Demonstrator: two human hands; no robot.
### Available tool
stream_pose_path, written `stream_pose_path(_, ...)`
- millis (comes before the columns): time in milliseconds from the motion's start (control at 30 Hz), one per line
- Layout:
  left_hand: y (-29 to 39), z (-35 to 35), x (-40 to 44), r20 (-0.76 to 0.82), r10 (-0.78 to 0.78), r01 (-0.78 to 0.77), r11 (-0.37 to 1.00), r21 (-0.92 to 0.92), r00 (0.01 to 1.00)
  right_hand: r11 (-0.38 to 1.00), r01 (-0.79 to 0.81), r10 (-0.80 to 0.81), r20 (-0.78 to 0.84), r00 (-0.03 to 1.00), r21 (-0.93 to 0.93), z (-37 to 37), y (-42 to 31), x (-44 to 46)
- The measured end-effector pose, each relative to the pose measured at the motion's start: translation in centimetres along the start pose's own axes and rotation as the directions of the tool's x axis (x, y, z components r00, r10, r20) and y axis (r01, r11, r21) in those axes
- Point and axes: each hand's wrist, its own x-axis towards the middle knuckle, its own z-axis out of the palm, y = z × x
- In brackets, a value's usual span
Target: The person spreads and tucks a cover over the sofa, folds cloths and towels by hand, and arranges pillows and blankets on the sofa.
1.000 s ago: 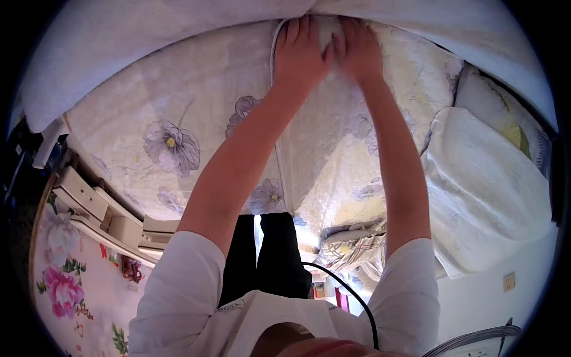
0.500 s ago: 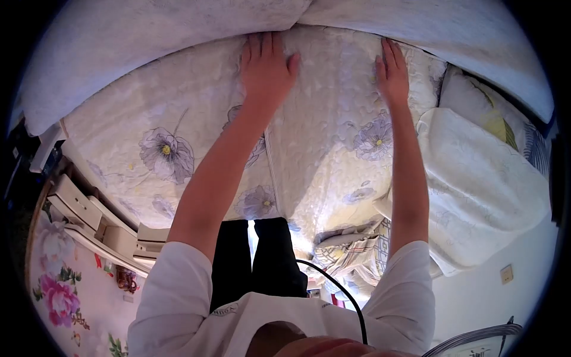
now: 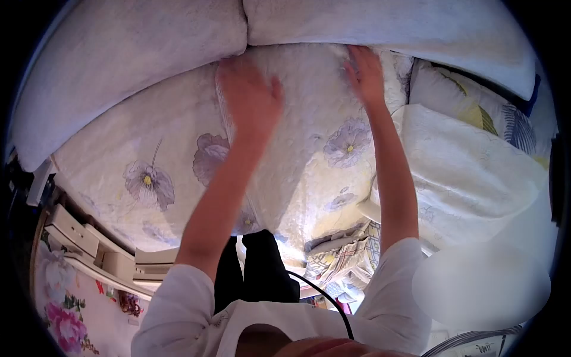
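A pale quilted bed cover [image 3: 285, 113] printed with grey-purple flowers spreads out in front of me. My left hand [image 3: 248, 95] is over its far part, blurred by motion, thumb held away from the fingers, with nothing visible in it. Whether the left palm touches the cover, I cannot tell. Farther right, my right hand [image 3: 367, 77] rests on the cover's far edge, fingers stretched out and fingertips close to the white padded backrest [image 3: 380, 24]. Neither hand is closed on the fabric.
On the right lie a patterned pillow [image 3: 452, 95] and a folded white cover [image 3: 464, 166]. Cream drawers [image 3: 116, 265] stand at the lower left. Checked fabric [image 3: 339, 256] is heaped below the bed cover's near edge. A black cable [image 3: 324, 291] crosses beside my legs.
My left hand has come slightly nearer and is blurred. The right hand has shifted a little left in view, its fingers still stretched. The whole view has turned slightly.
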Motion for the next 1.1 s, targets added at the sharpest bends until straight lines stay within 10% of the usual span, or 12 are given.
stream_pose_path(100,6.6,3.2,-0.5,0.206,0.207,-0.116,0.916,-0.383,0.956,0.981,-0.142,0.138,-0.04,0.99,-0.129,1.9,1.6,-2.0)
stream_pose_path(467,7.7,11.1,3.5,0.1,0.291,-0.256,0.929,-0.269,0.951,0.904,-0.261,0.353,0.249,0.902,-0.339,4.7,6.4,1.7)
stream_pose_path(533,6.7,10.5,2.2,-0.106,0.382,-0.39,0.821,-0.417,0.918,0.856,-0.273,0.446,0.36,0.819,-0.44,4.3,5.0,1.0)
stream_pose_path(633,1.5,5.8,-4.0,-0.04,0.383,-0.374,0.864,-0.337,0.923,0.918,-0.309,0.246,-0.254,0.935,-0.248,3.6,-2.1,-4.1)
stream_pose_path(867,-14.8,-3.5,-17.5,0.253,0.355,-0.379,0.924,0.047,0.9,0.742,-0.669,0.664,0.101,0.741,0.026,3.9,-26.9,-26.8)
stream_pose_path(1100,-22.8,-7.1,-23.5,0.188,0.222,-0.268,0.925,0.269,0.957,0.703,-0.634,0.568,0.283,0.773,0.322,0.5,-40.0,-35.6)
